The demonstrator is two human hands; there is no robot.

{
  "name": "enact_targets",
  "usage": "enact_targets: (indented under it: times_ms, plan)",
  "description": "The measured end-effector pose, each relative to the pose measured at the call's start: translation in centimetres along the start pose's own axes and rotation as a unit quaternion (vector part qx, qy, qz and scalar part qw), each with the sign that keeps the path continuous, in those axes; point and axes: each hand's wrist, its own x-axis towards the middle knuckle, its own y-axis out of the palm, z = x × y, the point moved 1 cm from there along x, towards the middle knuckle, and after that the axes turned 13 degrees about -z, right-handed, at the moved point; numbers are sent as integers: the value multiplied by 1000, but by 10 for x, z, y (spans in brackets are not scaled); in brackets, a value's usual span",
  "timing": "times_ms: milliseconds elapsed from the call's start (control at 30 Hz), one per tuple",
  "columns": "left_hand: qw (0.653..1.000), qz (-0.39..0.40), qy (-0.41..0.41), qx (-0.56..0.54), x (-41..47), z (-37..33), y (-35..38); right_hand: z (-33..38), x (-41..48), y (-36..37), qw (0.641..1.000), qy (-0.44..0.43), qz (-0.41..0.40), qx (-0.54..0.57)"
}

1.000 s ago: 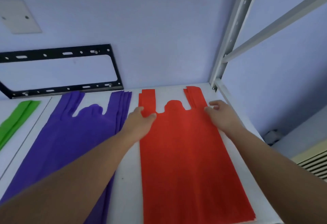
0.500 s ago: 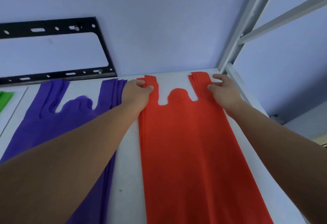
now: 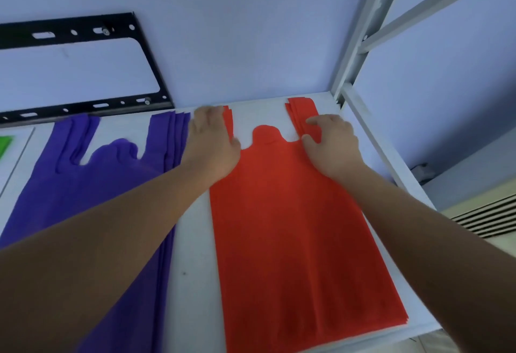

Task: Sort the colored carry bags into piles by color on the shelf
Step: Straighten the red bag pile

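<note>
A flat pile of red carry bags [image 3: 290, 230] lies on the right part of the white shelf [image 3: 192, 255], handles toward the wall. My left hand [image 3: 212, 143] presses flat on the pile's left handle, fingers spread. My right hand [image 3: 332, 143] rests on the right handle with fingers bent against the fabric. Left of the red pile lies a pile of purple bags [image 3: 92, 185], partly hidden by my left forearm. A corner of a green bag [image 3: 5, 144] shows at the far left edge.
A black metal bracket [image 3: 83, 65] hangs on the blue wall behind the shelf. A grey shelf upright [image 3: 360, 37] and side rail stand at the right. A vent grille [image 3: 485, 217] sits lower right, beyond the shelf.
Both hands slid up from the bags' shoulders onto the handle strips, then eased back slightly; the red pile now lies squarer on the shelf. The view shifted with my head.
</note>
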Motion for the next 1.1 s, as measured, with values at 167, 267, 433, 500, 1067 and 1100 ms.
enact_targets:
  times_ms: [167,267,433,500,1067,1100]
  plan:
    - [954,192,170,153,-97,-18,-30,-2,-71,-18,997,-39,54,-50]
    - [938,260,145,178,-132,-15,-32,-11,-92,-16,984,-74,123,-100]
    - [933,298,118,165,-120,-10,-23,-28,-86,-6,978,-90,137,-132]
    - [937,264,156,170,-127,-18,-25,-23,-95,-13,979,-98,91,-152]
    - [949,115,290,51,-238,56,-113,78,-282,-36,991,-40,20,-123]
    - [951,110,286,47,-248,76,-130,96,-306,-31,993,-37,20,-111]
